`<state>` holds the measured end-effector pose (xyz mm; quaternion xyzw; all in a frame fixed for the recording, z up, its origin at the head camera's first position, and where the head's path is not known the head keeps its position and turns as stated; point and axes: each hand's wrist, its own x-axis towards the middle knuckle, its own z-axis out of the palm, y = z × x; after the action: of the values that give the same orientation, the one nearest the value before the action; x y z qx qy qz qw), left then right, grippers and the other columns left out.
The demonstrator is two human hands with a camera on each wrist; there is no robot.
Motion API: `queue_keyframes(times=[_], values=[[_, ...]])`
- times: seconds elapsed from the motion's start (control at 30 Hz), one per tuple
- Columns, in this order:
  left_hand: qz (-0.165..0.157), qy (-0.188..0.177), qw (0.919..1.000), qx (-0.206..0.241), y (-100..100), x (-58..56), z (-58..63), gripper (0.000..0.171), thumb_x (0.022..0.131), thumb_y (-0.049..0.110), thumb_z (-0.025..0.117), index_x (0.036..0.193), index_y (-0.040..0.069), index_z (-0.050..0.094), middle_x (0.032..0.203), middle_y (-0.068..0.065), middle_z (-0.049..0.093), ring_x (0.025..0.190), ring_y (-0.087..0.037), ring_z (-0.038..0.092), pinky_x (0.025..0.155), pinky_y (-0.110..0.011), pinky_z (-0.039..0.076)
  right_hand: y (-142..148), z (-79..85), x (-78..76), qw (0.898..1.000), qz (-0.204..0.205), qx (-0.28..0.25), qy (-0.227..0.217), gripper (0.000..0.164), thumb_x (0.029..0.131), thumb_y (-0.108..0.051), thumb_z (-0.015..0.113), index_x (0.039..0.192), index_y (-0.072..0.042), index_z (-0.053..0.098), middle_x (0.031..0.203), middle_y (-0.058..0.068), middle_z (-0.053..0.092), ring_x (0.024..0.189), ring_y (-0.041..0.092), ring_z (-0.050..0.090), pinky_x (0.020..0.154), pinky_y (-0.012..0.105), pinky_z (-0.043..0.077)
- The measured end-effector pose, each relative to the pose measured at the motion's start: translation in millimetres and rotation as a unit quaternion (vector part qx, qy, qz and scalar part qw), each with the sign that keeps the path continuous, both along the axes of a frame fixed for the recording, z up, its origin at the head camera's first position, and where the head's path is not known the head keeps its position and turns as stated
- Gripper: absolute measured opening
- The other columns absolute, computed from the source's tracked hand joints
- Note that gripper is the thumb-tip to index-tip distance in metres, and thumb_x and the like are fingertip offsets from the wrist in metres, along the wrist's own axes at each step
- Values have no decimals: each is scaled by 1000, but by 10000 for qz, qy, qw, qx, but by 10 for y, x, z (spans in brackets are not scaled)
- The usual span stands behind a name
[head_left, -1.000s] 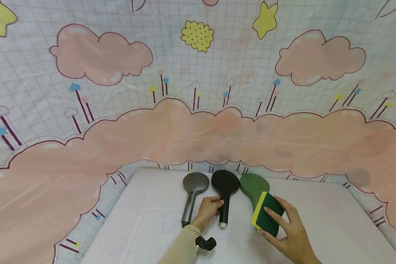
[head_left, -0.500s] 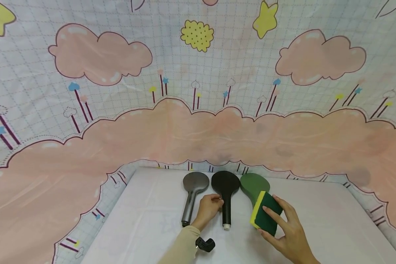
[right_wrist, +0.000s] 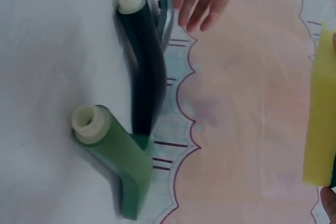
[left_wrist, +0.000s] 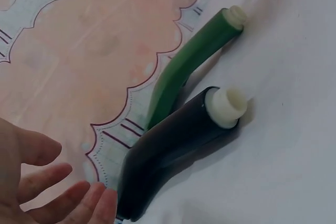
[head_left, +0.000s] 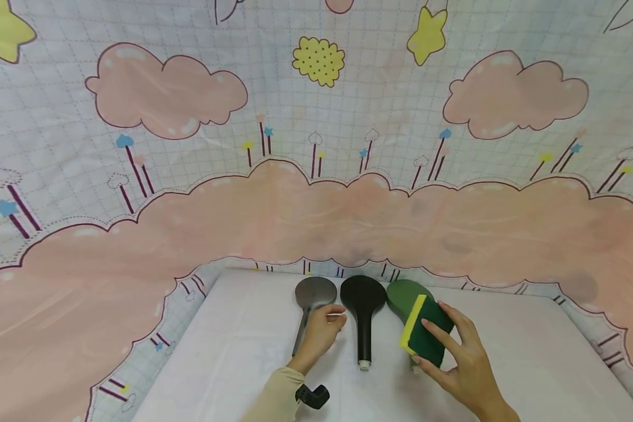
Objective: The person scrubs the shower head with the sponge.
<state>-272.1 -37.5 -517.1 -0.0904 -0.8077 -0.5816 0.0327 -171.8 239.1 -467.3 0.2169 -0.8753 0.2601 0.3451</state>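
Three shower heads lie in a row in the head view: grey (head_left: 315, 290), black (head_left: 363, 294) and green (head_left: 404, 293). My left hand (head_left: 320, 334) hovers between the grey and black ones, overlapping the grey handle, its fingers loosely bent around nothing. In the left wrist view those fingers (left_wrist: 58, 203) are spread beside the black shower head (left_wrist: 168, 145). My right hand (head_left: 466, 366) grips a yellow and dark green sponge (head_left: 431, 331) by its edges, in front of the green handle. From the right wrist, the yellow side of the sponge (right_wrist: 321, 114) shows at the right edge.
All three lie on a white table (head_left: 232, 351), heads toward its far edge. Behind hangs a cloth backdrop (head_left: 295, 217) printed with clouds and stars. A black device (head_left: 312, 397) is strapped at the left wrist. White threaded ends (right_wrist: 90, 121) of the handles point toward the person.
My left hand has let go of the black shower head and moved left, over the grey handle. The black handle's end has swung slightly right. My right hand still holds the sponge, raised slightly.
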Motion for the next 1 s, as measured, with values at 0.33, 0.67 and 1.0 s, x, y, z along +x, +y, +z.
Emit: queue_keyframes(times=[0.33,0.67,1.0], values=[[37,288,9990,-346,-302,38,180,22,94,16,63,112,7,70,113,-15,71,101,-25,70,82,-30,55,-51,73,-46,9999,-116,-48,29,65,77,-62,73,127,-20,67,148,18,44,138,22,36,112,5,18],[337,449,9978,-344,-646,5,238,22,94,13,64,115,8,68,113,-14,71,103,-26,68,78,-26,56,-171,50,-104,9996,55,-226,166,63,80,-63,69,127,-20,67,148,17,45,138,19,36,110,5,20],[418,-55,9974,-577,-843,-63,-11,40,91,12,65,129,-1,58,126,-20,63,109,-34,66,87,-42,56,-292,-3,-134,9993,188,-310,123,60,77,-54,78,126,-21,66,150,15,44,138,18,36,108,5,22]])
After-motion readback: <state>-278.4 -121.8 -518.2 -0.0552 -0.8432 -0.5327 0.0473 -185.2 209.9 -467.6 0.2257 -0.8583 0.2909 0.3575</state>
